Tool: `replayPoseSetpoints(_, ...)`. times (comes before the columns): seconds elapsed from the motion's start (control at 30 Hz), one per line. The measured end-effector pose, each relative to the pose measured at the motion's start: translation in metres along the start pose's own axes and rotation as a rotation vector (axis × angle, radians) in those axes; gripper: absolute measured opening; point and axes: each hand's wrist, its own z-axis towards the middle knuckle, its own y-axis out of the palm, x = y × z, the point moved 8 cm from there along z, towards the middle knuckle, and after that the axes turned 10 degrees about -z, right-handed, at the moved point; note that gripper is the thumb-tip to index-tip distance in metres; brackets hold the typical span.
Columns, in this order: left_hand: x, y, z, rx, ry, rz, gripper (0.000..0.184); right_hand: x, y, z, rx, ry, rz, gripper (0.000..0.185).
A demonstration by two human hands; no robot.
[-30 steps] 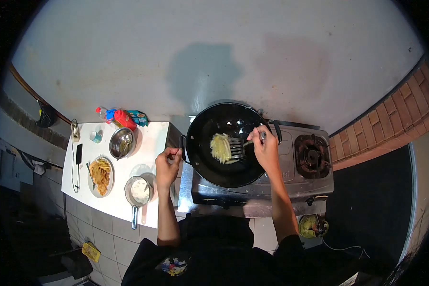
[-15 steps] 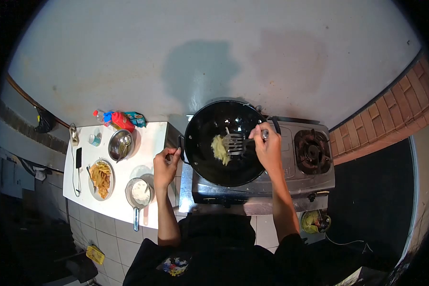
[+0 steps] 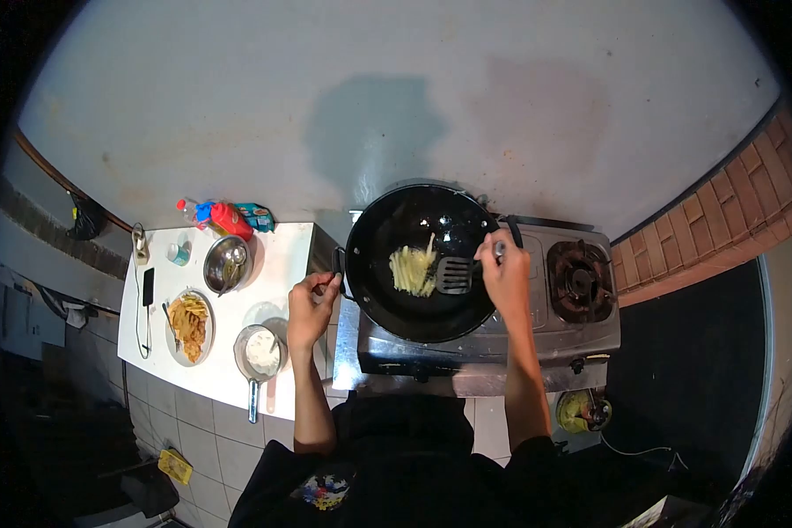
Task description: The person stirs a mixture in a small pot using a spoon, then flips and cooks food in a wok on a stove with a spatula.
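Note:
A black wok (image 3: 418, 321) stands on the left side of the gas stove. Pale potato strips (image 3: 410, 269) lie in a loose heap near its middle. With closed fingers, my right hand (image 3: 507, 271) holds a slotted spatula (image 3: 454, 275); its slotted head is inside the wok, just right of the strips. My left hand (image 3: 311, 310) is closed at the wok's left side handle (image 3: 338, 262), thumb and fingers pinched on its lower part.
On the white table (image 3: 211, 330) at left are a plate (image 3: 204, 354) of fried food, a metal bowl (image 3: 213, 280), a saucepan (image 3: 240, 350) with white contents, a red bottle (image 3: 230, 220) and a phone (image 3: 148, 287). A bare burner (image 3: 581, 282) is on the right.
The spatula head has moved right, off the potato strips, and turned to show its flat face. The strips are spread wider. My left hand stays at the handle.

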Motion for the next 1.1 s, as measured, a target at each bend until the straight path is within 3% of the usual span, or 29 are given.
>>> replayPoseSetpoints(0.23, 0.005, -0.001, -0.001, -0.009, -0.018, 0.019, 0.027, 0.0, 0.014, -0.008, 0.0, 0.098, 0.223, 0.018)
replayPoseSetpoints(0.37, -0.001, 0.0, -0.004, 0.016, 0.022, -0.004, 0.028, 0.007, 0.014, -0.004, 0.012, 0.066, -0.027, 0.014)
replayPoseSetpoints(0.43, 0.0, 0.002, -0.003, -0.013, -0.016, 0.002, 0.029, -0.005, 0.024, -0.001, 0.056, -0.009, 0.024, 0.014)
replayPoseSetpoints(0.63, -0.004, -0.001, -0.008, 0.001, -0.025, 0.009, 0.031, -0.007, 0.011, 0.005, -0.021, 0.053, 0.149, 0.018)
replayPoseSetpoints(0.7, -0.004, -0.001, -0.007, 0.012, -0.013, 0.019, 0.031, -0.004, 0.015, 0.005, 0.067, -0.008, 0.102, 0.017)
replayPoseSetpoints(0.83, -0.002, 0.001, -0.006, 0.001, -0.008, 0.011, 0.03, -0.008, 0.04, 0.007, -0.084, 0.035, 0.078, 0.015)
replayPoseSetpoints(0.97, 0.001, 0.0, -0.006, 0.002, -0.034, 0.025, 0.03, -0.019, 0.011, 0.009, -0.012, -0.029, 0.126, 0.017)
replayPoseSetpoints(1.1, -0.001, 0.0, -0.006, 0.011, -0.017, 0.032, 0.03, -0.001, 0.005, 0.009, -0.037, 0.017, -0.032, 0.019)
